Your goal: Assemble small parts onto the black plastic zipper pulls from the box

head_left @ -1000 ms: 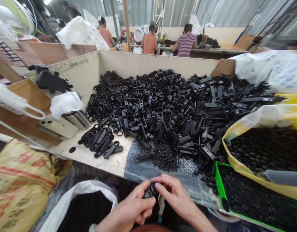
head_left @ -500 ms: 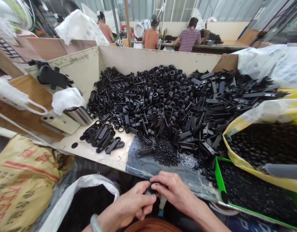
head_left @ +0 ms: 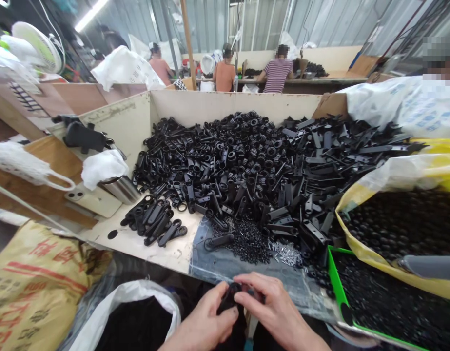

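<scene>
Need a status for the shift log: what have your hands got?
Left hand and right hand pinching a black plastic part. Heap of black plastic parts ahead in the bin.

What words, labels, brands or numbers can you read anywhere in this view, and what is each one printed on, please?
Red characters on the yellow woven sack: too blurred to read.
Dark print on the white plastic sack: too small to read.
Blue print on the white sack: too blurred to read.
Nothing else shows any readable text.

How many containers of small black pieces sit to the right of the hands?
2: a yellow bag at far right, and a green-rimmed tray just below it, nearer the hands. Others may be hidden.
</scene>
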`<state>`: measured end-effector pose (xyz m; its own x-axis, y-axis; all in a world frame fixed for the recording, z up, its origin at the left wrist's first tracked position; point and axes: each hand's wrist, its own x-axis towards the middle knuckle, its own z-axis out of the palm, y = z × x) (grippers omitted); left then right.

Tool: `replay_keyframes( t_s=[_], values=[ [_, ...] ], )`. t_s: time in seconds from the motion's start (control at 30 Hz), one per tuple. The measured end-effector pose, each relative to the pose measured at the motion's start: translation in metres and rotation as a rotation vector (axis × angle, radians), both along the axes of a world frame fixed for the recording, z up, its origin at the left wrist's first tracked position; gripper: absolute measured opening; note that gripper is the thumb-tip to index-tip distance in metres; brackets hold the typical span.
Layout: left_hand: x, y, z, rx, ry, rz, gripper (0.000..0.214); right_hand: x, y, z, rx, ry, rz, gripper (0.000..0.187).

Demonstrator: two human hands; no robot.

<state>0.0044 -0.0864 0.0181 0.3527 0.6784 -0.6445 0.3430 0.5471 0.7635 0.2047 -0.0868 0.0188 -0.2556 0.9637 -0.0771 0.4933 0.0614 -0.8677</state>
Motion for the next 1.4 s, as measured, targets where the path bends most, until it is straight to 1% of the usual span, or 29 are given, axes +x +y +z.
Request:
replay_keyframes(
  t_s=[0.1, 0.13, 0.2, 0.3, 0.4, 0.5, 0.57, 0.63, 0.7, 0.8, 0.87, 0.97, 1.03, 1.1, 1.17, 1.2, 1.3, 1.4],
  values=[
    [-0.003, 0.017, -0.002, 0.457, 0.375, -0.003, 0.019, 0.012, 0.001, -0.005, 0.038, 0.034, -0.172, 0.029],
    [-0.004, 0.025, -0.002, 0.568, 0.498, -0.015, 0.014, 0.016, 0.002, -0.006, 0.052, 0.031, -0.218, 0.032],
    [-0.007, 0.037, -0.003, 0.683, 0.660, -0.037, 0.017, 0.022, 0.004, -0.010, 0.068, 0.021, -0.261, 0.034],
    [-0.011, 0.049, -0.005, 0.717, 0.710, -0.056, 0.017, 0.024, 0.007, -0.012, 0.073, -0.003, -0.236, 0.036],
    [-0.013, 0.051, -0.005, 0.732, 0.702, -0.105, 0.018, 0.019, 0.011, -0.013, 0.101, -0.043, -0.208, 0.035],
    [-0.013, 0.051, -0.004, 0.737, 0.711, -0.157, 0.018, 0.010, 0.019, -0.013, 0.175, -0.111, -0.176, 0.033],
    [-0.013, 0.051, -0.004, 0.737, 0.728, -0.168, 0.019, 0.004, 0.027, -0.014, 0.245, -0.210, -0.121, 0.033],
    [-0.013, 0.051, -0.005, 0.739, 0.728, -0.163, 0.019, -0.001, 0.036, -0.015, 0.309, -0.357, -0.049, 0.033],
    [-0.013, 0.051, -0.005, 0.748, 0.685, -0.124, 0.018, -0.007, 0.045, -0.016, 0.352, -0.504, 0.019, 0.031],
    [-0.013, 0.051, -0.001, 0.708, 0.526, 0.019, 0.019, -0.012, 0.053, -0.016, 0.383, -0.604, 0.077, 0.030],
    [-0.012, 0.049, 0.002, 0.639, 0.404, 0.110, 0.022, -0.012, 0.053, -0.016, 0.389, -0.598, 0.113, 0.031],
    [-0.012, 0.046, 0.002, 0.575, 0.280, 0.198, 0.028, -0.006, 0.046, -0.016, 0.397, -0.574, 0.172, 0.034],
    [-0.012, 0.043, -0.003, 0.537, 0.250, 0.256, 0.031, 0.001, 0.040, -0.015, 0.378, -0.498, 0.122, 0.038],
    [-0.011, 0.040, -0.009, 0.470, 0.201, 0.334, 0.035, 0.008, 0.036, -0.014, 0.351, -0.393, 0.004, 0.040],
    [-0.007, 0.038, -0.013, 0.346, 0.096, 0.420, 0.040, 0.012, 0.034, -0.014, 0.335, -0.328, -0.085, 0.041],
    [-0.005, 0.037, -0.015, 0.275, 0.030, 0.458, 0.044, 0.011, 0.034, -0.014, 0.334, -0.322, -0.101, 0.041],
    [0.001, 0.034, -0.013, 0.099, -0.122, 0.528, 0.052, 0.002, 0.035, -0.017, 0.351, -0.376, -0.071, 0.045],
    [0.005, 0.032, -0.008, 0.032, -0.197, 0.568, 0.055, -0.011, 0.038, -0.022, 0.407, -0.485, -0.033, 0.049]
  ],
)
